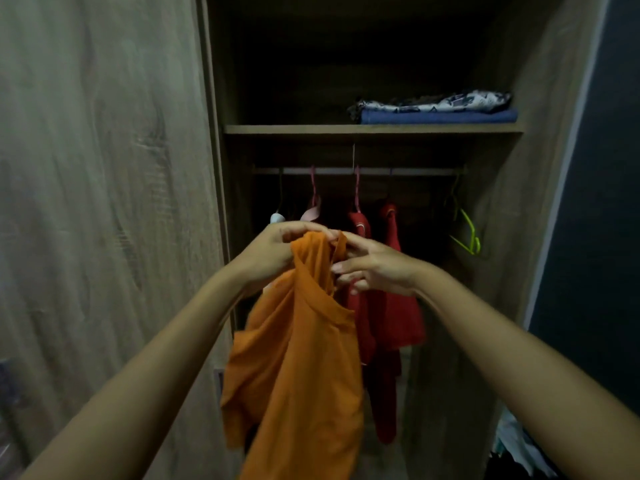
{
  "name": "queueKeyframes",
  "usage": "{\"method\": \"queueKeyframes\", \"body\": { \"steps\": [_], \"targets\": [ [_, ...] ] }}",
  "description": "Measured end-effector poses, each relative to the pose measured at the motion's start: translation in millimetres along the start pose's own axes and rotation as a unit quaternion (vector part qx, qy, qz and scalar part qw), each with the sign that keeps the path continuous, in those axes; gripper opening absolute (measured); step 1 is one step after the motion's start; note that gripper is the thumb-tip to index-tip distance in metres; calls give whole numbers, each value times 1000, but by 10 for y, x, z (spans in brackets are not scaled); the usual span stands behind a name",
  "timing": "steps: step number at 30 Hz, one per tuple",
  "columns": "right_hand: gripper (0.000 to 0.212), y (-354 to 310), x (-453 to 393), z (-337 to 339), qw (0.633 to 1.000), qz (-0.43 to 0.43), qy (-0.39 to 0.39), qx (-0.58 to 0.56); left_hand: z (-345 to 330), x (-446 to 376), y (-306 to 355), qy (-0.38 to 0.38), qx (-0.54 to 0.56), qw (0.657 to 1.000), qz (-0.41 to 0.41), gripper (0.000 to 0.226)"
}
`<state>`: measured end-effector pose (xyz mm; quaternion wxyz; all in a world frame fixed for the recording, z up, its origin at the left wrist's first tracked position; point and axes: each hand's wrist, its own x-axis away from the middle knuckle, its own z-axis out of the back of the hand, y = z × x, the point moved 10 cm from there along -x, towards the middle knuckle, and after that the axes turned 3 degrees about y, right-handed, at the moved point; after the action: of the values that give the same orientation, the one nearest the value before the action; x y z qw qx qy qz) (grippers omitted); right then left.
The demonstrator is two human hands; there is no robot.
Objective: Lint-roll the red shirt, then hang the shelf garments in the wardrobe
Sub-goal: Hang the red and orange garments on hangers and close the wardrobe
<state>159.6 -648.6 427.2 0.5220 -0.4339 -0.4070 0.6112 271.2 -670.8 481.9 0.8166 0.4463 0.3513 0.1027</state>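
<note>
An orange garment (298, 358) hangs in front of the open wardrobe, bunched at its top. My left hand (277, 252) grips that top edge from the left. My right hand (372, 266) pinches the same edge from the right, its other fingers spread. Behind them red shirts (394, 306) hang from the rail (408, 171) on pink hangers. On the shelf (294, 129) above lie a folded blue garment (440, 116) and a patterned white one (446, 102) on top of it.
An empty yellow-green hanger (469, 233) hangs at the rail's right end. The wooden wardrobe door (104, 185) stands open on the left. A dark wall (595, 202) is on the right, with a pile of clothes (516, 448) low beside it.
</note>
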Motion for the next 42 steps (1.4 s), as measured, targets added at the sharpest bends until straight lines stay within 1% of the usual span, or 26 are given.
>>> {"method": "queueKeyframes", "body": {
  "steps": [1, 3, 4, 6, 7, 9, 11, 12, 13, 14, 16, 18, 22, 25, 27, 28, 30, 31, 33, 34, 36, 37, 38, 40, 41, 42],
  "targets": [
    [45, 5, -57, -92, 1000, 0, -12, 0, -2, -4, 51, 0, -17, 1000, -13, 22],
    [11, -13, -152, -201, 999, 10, 3, 49, 137, -13, 95, 45, -90, 994, -38, 21],
    [12, -51, -188, -194, 996, 24, 35, 77, 247, -4, 86, 82, -143, 985, -44, 19],
    [34, -123, -235, -96, 985, 43, 111, 121, 439, 48, -9, 140, -205, 968, -38, 24],
    [41, -176, -237, -49, 978, 56, 143, 138, 481, 87, -90, 156, -201, 967, -26, 25],
    [43, -285, -229, 24, 965, 81, 191, 161, 480, 170, -319, 175, -153, 972, 26, 18],
    [37, -378, -209, 76, 955, 96, 228, 164, 354, 236, -621, 161, -81, 978, 107, 37],
    [33, -408, -202, 110, 950, 103, 244, 164, 266, 262, -742, 139, -78, 978, 133, 47],
    [32, -433, -194, 141, 945, 108, 259, 167, 172, 272, -823, 111, -104, 978, 141, 50],
    [33, -458, -183, 178, 939, 114, 275, 174, 86, 278, -888, 81, -134, 978, 140, 45],
    [34, -512, -129, 292, 923, 121, 311, 189, -17, 292, -1001, 39, -169, 973, 150, 23],
    [33, -529, -34, 451, 917, 115, 337, 183, 38, 267, -1064, 41, -187, 969, 157, 17],
    [27, -334, 189, 738, 943, 67, 305, 115, 346, 209, -1185, 89, -237, 953, 167, 14],
    [13, -184, 313, 941, 946, 28, 273, 175, 479, 91, -1150, 154, -277, 937, 148, 22],
    [20, -156, 372, 1020, 924, 0, 243, 295, 424, -33, -986, 185, -249, 946, 94, 24],
    [24, -135, 385, 1046, 900, -18, 227, 372, 381, -93, -882, 191, -228, 952, 68, 25],
    [21, -65, 409, 1072, 848, -71, 192, 489, 265, -220, -634, 181, -229, 956, 11, 24],
    [15, -31, 421, 1118, 831, -98, 184, 515, 193, -285, -517, 168, -256, 952, -23, 23],
    [6, -34, 462, 1308, 825, -124, 213, 509, 69, -396, -344, 149, -337, 926, -87, 20],
    [8, -89, 497, 1444, 825, -113, 254, 491, 38, -439, -306, 149, -371, 910, -108, 19],
    [13, -181, 571, 1696, 823, -86, 331, 454, 70, -519, -303, 171, -386, 900, -106, 19],
    [13, -166, 574, 1767, 827, -84, 340, 440, 99, -569, -326, 178, -371, 907, -91, 19],
    [14, -110, 540, 1783, 838, -92, 322, 431, 104, -629, -346, 177, -352, 916, -79, 19],
    [14, 105, 413, 1701, 875, -130, 225, 409, 42, -772, -325, 163, -334, 925, -79, 16],
    [8, 199, 375, 1638, 893, -146, 175, 389, 4, -843, -284, 162, -337, 923, -89, 15],
    [11, 247, 356, 1610, 906, -150, 145, 368, -31, -915, -245, 165, -343, 919, -101, 16]
  ]
}}
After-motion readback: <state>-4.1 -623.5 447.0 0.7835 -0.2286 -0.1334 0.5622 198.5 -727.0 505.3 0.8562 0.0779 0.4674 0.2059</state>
